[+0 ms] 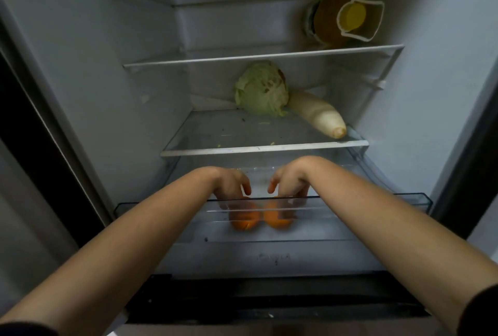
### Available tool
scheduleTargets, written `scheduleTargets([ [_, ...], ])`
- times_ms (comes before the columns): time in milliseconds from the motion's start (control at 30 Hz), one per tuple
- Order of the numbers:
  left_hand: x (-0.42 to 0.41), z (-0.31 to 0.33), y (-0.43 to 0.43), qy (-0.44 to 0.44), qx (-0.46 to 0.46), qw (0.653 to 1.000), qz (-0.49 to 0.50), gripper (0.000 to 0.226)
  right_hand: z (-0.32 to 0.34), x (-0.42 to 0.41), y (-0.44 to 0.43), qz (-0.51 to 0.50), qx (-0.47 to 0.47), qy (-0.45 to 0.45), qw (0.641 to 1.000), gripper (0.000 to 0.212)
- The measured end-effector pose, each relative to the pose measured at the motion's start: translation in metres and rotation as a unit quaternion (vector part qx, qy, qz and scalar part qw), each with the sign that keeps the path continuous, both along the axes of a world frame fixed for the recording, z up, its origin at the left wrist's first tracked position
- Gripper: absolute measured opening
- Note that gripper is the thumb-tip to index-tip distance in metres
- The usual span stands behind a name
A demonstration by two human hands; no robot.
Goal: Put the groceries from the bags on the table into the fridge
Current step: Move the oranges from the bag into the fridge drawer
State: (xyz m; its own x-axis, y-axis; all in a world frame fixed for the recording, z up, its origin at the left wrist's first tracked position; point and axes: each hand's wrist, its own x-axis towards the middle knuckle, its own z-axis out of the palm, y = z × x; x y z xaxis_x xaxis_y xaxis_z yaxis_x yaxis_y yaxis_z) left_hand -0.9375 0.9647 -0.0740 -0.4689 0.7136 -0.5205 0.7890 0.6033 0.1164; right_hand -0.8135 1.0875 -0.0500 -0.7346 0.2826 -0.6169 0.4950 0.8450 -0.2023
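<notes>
Nearest, both forearms reach down into the open fridge, and the hands dip behind the clear front wall of the crisper drawer. The left hand has its fingers curled down over the left orange, and the right hand does the same over the right orange. The hands sit close together, one to each fruit. The plastic smears the fingertips, so I cannot tell how tight either hold is. The two oranges sit side by side, touching or nearly so, low in the drawer just behind its front wall. They look firm, round and fairly light, with dimpled skin that gives fair purchase. They would likely roll on the smooth drawer floor, so a hold from above with fingers spread round the widest part suits them best. The glass shelf juts out directly over the wrists, leaving a shallow gap for lifting the hands clear. Further in on that shelf, a pale green cabbage rests against the back, and a white radish lies beside it, pointing towards the right front corner. On the next shelf up, at the far right, stands a bottle of amber liquid with a yellow cap.
</notes>
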Motion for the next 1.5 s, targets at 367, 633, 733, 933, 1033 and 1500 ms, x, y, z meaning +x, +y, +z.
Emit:
scheduleTargets([
  [367, 0.033, 0.036, -0.069, 0.282, 0.520, 0.800, 0.100, 0.031, 0.018, -0.004, 0.001, 0.040, 0.093, 0.383, 0.918, 0.033],
  [633, 0.087, 0.010, -0.149, 0.386, 0.521, 0.749, 0.138, 0.045, 0.026, 0.017, -0.036, 0.032, 0.135, 0.523, 0.841, 0.046],
  [733, 0.123, 0.008, -0.200, 0.400, 0.525, 0.736, 0.149, 0.045, 0.024, 0.037, -0.076, 0.011, 0.084, 0.573, 0.815, 0.045],
  [933, 0.226, -0.004, -0.358, 0.415, 0.541, 0.711, 0.172, 0.041, -0.008, 0.084, -0.230, 0.017, 0.005, 0.683, 0.731, 0.047],
  [1033, 0.273, -0.020, -0.460, 0.444, 0.518, 0.700, 0.210, 0.040, -0.029, 0.109, -0.338, 0.026, -0.053, 0.723, 0.688, 0.053],
  [1500, 0.402, -0.119, -0.894, 0.485, 0.208, 0.599, 0.602, 0.066, -0.169, 0.131, -0.780, 0.377, -0.131, 0.603, 0.691, 0.070],
])
